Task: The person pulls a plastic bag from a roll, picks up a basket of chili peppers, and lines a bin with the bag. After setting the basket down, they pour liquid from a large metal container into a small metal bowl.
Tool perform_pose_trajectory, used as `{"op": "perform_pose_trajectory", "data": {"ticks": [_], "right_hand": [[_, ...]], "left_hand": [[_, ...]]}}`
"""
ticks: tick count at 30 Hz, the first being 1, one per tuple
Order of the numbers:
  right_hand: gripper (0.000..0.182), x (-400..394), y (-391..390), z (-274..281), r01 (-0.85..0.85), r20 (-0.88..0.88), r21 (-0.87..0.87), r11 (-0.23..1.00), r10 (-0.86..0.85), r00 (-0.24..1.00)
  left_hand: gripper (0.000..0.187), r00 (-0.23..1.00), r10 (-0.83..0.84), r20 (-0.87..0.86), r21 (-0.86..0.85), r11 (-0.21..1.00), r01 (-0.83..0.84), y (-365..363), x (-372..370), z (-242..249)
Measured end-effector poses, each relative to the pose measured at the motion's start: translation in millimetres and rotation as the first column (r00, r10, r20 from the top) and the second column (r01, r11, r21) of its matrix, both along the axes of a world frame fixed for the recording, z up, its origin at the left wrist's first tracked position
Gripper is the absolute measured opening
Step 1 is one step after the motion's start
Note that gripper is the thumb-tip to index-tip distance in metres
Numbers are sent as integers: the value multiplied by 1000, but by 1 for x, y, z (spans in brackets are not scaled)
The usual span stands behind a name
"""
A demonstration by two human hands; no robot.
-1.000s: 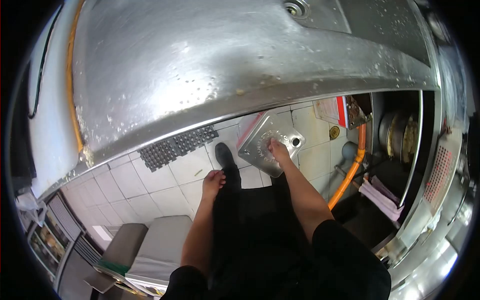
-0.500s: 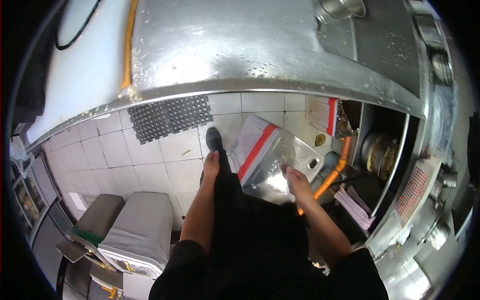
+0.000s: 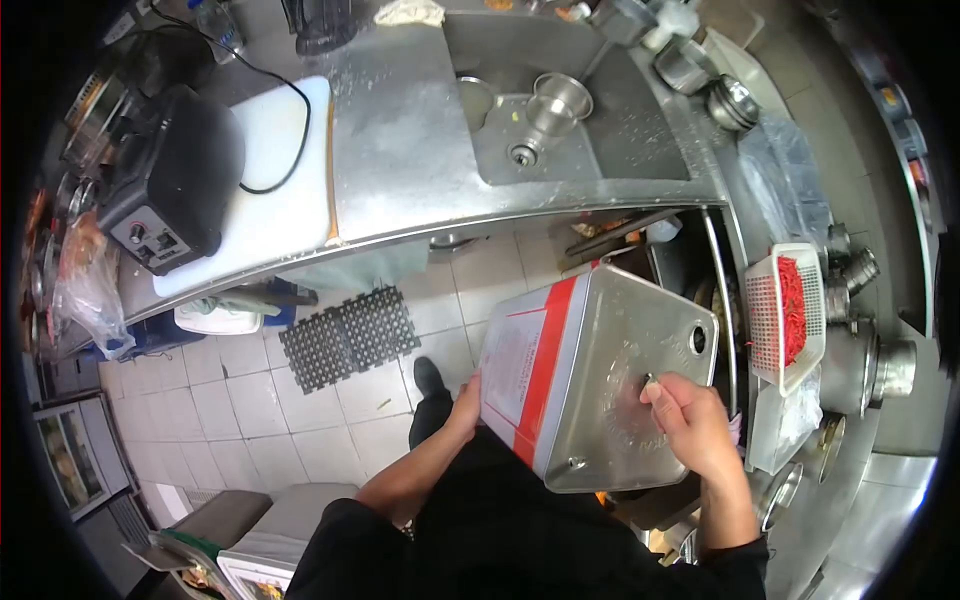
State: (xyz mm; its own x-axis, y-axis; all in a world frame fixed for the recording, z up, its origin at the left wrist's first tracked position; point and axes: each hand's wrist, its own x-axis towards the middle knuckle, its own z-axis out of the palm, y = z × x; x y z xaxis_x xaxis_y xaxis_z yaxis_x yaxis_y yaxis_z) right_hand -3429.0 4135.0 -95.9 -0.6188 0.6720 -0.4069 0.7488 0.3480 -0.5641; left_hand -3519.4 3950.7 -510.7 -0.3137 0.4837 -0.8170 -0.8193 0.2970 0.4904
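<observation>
A large square metal tin [image 3: 640, 330] with a white side and a red band hangs tilted in front of my body. Its bare metal top, with a round opening near one corner, faces up toward me. My right hand [image 3: 690, 420] is closed around the small handle in the middle of that top. At the tin's lower left edge, my left hand [image 3: 464, 408] is against the white side, its fingers partly hidden. Under the tin, part of the floor and the shelf space cannot be seen.
Ahead runs a steel counter [image 3: 400, 140] with a sink [image 3: 630, 150], a white cutting board [image 3: 270, 200] and a black appliance [image 3: 170, 180]. On the right stands a white basket [image 3: 760, 310] of red food. A black mat [image 3: 350, 335] lies on the tiled floor; grey bins [image 3: 270, 530] are lower left.
The tin has come up off the floor toward me, lifted by its handle in my right hand. My left hand has moved right to the tin's side. The view has tilted up.
</observation>
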Motion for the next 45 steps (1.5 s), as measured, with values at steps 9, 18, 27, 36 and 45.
{"op": "perform_pose_trajectory", "data": {"ticks": [9, 18, 27, 36, 45], "right_hand": [[20, -51, -32, 211, -113, -396, -37, 993, 89, 914], [21, -142, 25, 223, -433, -501, 25, 901, 386, 775], [25, -261, 138, 170, -772, -445, 257, 582, 780, 440], [30, -327, 160, 158, -744, -503, -387, 545, 552, 666], [27, -327, 183, 155, -919, -541, -213, 331, 744, 393]], "left_hand": [[64, 997, 72, -21, 391, 918, -58, -11, -69, 259], [62, 932, 361, -20, 421, 849, -320, 24, -124, 274], [59, 725, 685, 74, 411, 641, -648, 87, -169, 272], [58, 527, 849, 28, 348, 486, -802, 111, -180, 264], [56, 504, 863, 37, 305, 471, -828, 145, -168, 260]]}}
